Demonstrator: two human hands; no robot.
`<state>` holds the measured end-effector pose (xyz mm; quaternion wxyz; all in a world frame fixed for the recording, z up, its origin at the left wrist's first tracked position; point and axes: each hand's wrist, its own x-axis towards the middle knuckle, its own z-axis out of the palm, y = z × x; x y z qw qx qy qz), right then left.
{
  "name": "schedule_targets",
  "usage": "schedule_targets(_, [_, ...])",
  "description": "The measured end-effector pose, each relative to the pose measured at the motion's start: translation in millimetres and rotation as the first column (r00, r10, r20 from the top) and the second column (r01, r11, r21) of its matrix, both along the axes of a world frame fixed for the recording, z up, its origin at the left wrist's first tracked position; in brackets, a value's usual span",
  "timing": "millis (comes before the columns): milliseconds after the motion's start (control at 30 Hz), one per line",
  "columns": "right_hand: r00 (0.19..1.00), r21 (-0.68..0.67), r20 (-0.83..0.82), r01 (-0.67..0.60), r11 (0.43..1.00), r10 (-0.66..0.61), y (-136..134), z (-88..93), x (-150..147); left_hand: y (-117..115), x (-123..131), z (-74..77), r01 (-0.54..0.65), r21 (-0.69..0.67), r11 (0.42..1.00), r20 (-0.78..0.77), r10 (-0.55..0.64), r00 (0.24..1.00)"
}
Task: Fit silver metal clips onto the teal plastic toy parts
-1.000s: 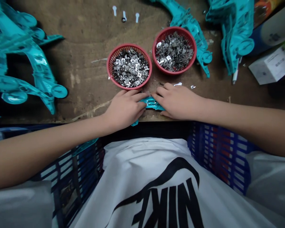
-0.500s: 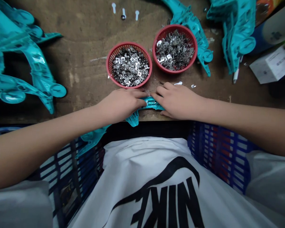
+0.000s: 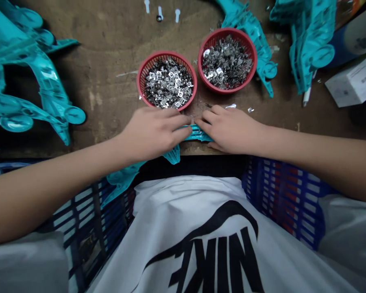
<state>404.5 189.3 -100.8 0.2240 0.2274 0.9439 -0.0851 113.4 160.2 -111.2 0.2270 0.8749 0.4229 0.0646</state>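
Observation:
A long teal plastic part [image 3: 173,154] lies across the near edge of the worn wooden bench [image 3: 110,53] and hangs off it to the lower left. My left hand [image 3: 151,132] is curled over the part. My right hand [image 3: 228,128] presses on its right end, fingertips meeting the left hand's. Just beyond my hands stand two red baskets of small metal pieces, a left basket [image 3: 166,80] and a right basket [image 3: 228,60]. What my fingertips pinch is hidden.
Stacks of teal plastic parts lie at the left [image 3: 27,77] and at the back right [image 3: 305,40]. A white box [image 3: 350,83] sits at the right edge. Blue crates flank my lap on the left [image 3: 88,219] and on the right [image 3: 283,195]. Loose metal bits [image 3: 232,107] lie by the right hand.
My left hand has shifted slightly toward the near edge, and more of the teal part now hangs down at the lower left. The right hand has barely moved.

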Motion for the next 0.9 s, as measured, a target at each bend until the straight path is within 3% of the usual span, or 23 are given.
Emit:
schedule_targets(100, [1.000,0.001,-0.009,0.000,1.000,0.000,1,-0.6,1,24,-16,8.9,-0.091,0.141,0.986,-0.017,0.095,0.995])
schedule_targets(200, [1.000,0.000,-0.021,0.003,1.000,-0.003,1,-2.6,2,43,-30,5.8,-0.218,0.206,0.954,-0.022,0.228,0.974])
schedule_targets(400, [1.000,0.019,-0.002,-0.011,1.000,0.011,2,-3.7,1,54,-43,-5.6,-0.281,0.095,0.955,0.093,0.273,0.958])
schedule_targets(467, [1.000,0.026,-0.014,-0.015,1.000,0.015,2,-4.6,2,53,-42,-6.1,-0.306,0.038,0.951,0.211,0.292,0.933])
schedule_targets(533, [0.998,0.047,-0.051,-0.033,0.998,0.035,3,-7.5,5,50,-36,-5.5,-0.331,-0.082,0.940,0.454,0.331,0.827])
schedule_targets(600, [0.992,0.080,-0.107,-0.061,0.995,0.069,4,-13.9,10,46,-27,-4.6,-0.309,-0.240,0.920,0.700,0.385,0.602])
schedule_targets(667, [0.981,0.111,-0.171,-0.073,0.991,0.092,6,-23.0,15,42,-17,-3.3,-0.250,-0.354,0.901,0.793,0.431,0.431])
schedule_targets(767, [0.968,0.137,-0.237,-0.048,0.989,0.080,8,-33.4,18,38,-4,3.1,-0.197,-0.486,0.852,0.745,0.521,0.415])
schedule_targets(900, [0.986,0.141,-0.167,0.008,0.990,0.016,11,-32.7,18,35,5,17.8,-0.097,-0.594,0.799,0.712,0.578,0.398])
